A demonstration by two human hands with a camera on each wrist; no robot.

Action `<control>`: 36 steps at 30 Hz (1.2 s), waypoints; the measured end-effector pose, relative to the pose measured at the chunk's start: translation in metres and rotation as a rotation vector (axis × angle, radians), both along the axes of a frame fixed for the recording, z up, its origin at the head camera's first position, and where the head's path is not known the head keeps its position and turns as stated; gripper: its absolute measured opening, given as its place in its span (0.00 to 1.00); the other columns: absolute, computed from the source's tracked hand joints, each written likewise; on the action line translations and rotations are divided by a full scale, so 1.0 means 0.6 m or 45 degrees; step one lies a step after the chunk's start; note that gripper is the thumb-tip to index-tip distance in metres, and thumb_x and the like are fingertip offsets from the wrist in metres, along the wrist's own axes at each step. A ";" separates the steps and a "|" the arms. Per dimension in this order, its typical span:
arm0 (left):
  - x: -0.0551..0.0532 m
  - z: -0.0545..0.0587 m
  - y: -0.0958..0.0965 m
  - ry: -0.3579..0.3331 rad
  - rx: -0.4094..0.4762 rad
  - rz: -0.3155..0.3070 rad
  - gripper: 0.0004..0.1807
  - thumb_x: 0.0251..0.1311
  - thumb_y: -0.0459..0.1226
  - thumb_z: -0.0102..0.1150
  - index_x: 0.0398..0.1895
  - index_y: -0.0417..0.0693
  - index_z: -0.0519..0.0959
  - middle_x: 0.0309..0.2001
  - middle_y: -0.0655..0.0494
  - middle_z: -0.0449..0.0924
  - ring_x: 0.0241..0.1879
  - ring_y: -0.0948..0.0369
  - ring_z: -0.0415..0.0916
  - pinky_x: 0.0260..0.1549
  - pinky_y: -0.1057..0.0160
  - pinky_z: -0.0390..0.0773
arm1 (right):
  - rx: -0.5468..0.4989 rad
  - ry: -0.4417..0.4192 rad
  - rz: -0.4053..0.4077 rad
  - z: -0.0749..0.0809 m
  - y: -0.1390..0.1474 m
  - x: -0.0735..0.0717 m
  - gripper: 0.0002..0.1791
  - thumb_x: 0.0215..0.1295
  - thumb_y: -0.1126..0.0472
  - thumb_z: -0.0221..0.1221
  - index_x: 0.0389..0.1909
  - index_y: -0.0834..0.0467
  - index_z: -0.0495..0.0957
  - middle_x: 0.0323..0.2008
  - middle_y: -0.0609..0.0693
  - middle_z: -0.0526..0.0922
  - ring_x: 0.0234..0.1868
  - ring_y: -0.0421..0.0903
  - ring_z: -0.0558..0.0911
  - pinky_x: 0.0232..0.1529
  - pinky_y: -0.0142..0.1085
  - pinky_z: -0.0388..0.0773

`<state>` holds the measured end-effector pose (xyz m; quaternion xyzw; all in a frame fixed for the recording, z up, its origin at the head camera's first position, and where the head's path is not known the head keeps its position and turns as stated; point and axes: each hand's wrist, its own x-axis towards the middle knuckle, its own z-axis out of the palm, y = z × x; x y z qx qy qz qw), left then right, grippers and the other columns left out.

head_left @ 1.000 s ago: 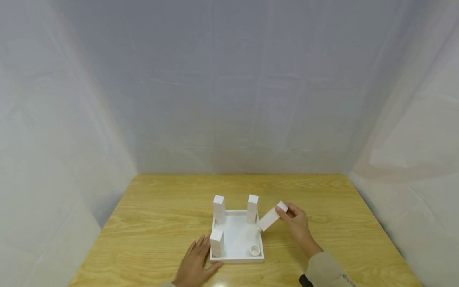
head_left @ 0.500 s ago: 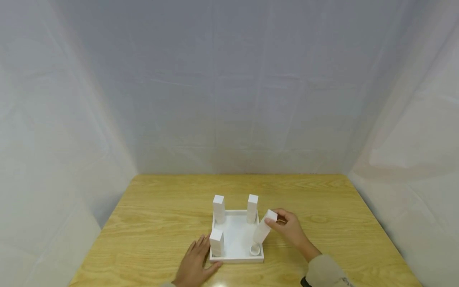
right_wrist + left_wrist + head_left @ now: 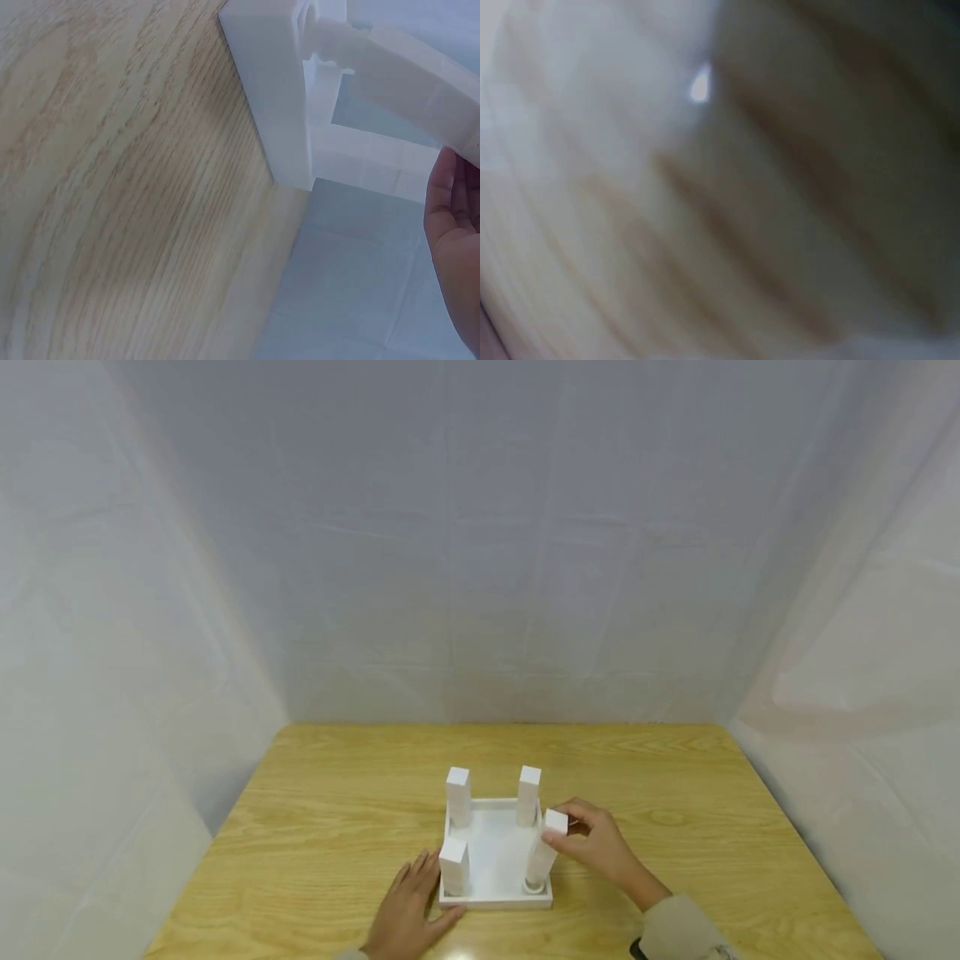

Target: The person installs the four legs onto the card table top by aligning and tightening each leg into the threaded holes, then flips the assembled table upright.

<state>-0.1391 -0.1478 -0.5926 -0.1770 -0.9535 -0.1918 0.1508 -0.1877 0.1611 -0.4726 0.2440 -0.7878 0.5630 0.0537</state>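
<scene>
A shallow white tray-like panel point(image 3: 495, 852) with a raised rim lies on the wooden table. White square legs stand upright at three corners: back left point(image 3: 458, 797), back right point(image 3: 528, 797) and front left point(image 3: 454, 867). My right hand point(image 3: 600, 843) pinches a fourth white leg point(image 3: 543, 856) near its top, slightly tilted over the round socket point(image 3: 534, 887) at the front right corner. In the right wrist view, that leg point(image 3: 420, 79) has a narrower, threaded end at the socket. My left hand point(image 3: 408, 906) rests on the table, fingers straight against the panel's left side, thumb at its front edge.
The wooden tabletop point(image 3: 337, 793) extends around the panel on all sides. Pale sheeting point(image 3: 480, 568) hangs behind the table and on both sides. The left wrist view shows only blurred wood grain point(image 3: 727, 225) with a bright reflection.
My right hand has moved left and toward me, turning the leg from a steep slant to nearly upright and bringing its lower end to the front right socket. My left hand has not moved.
</scene>
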 end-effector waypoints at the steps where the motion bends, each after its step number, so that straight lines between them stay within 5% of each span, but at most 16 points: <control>1: 0.000 0.000 0.000 0.004 0.002 -0.001 0.48 0.54 0.66 0.56 0.68 0.40 0.66 0.65 0.48 0.71 0.65 0.49 0.66 0.65 0.47 0.62 | 0.012 0.012 0.012 0.007 -0.002 0.004 0.12 0.54 0.71 0.67 0.40 0.71 0.80 0.33 0.53 0.80 0.32 0.35 0.77 0.34 0.32 0.83; 9: 0.000 0.001 0.001 0.014 -0.003 0.000 0.47 0.54 0.65 0.56 0.66 0.38 0.67 0.64 0.47 0.71 0.65 0.48 0.66 0.65 0.48 0.62 | 0.088 0.076 0.129 0.014 -0.006 0.015 0.12 0.54 0.70 0.67 0.39 0.71 0.80 0.33 0.56 0.80 0.32 0.38 0.78 0.33 0.34 0.84; 17: 0.002 0.003 0.001 -0.002 0.017 -0.005 0.47 0.55 0.65 0.56 0.67 0.40 0.67 0.64 0.47 0.71 0.65 0.48 0.66 0.65 0.46 0.63 | 0.182 0.232 0.179 -0.037 -0.008 -0.001 0.12 0.54 0.63 0.70 0.40 0.58 0.81 0.36 0.48 0.80 0.34 0.36 0.79 0.34 0.35 0.84; 24: 0.000 -0.001 0.000 0.014 0.011 -0.005 0.47 0.55 0.65 0.55 0.68 0.41 0.66 0.64 0.47 0.71 0.65 0.48 0.66 0.64 0.46 0.63 | 0.206 0.265 0.208 -0.040 -0.008 -0.004 0.11 0.57 0.56 0.68 0.40 0.54 0.81 0.35 0.43 0.79 0.34 0.35 0.78 0.36 0.33 0.84; 36: 0.001 0.000 0.000 0.030 0.008 -0.003 0.47 0.55 0.66 0.56 0.67 0.41 0.67 0.64 0.48 0.72 0.64 0.48 0.67 0.64 0.46 0.64 | 0.212 0.240 0.196 -0.038 -0.009 0.000 0.14 0.56 0.59 0.69 0.43 0.57 0.80 0.38 0.46 0.80 0.35 0.38 0.79 0.36 0.36 0.84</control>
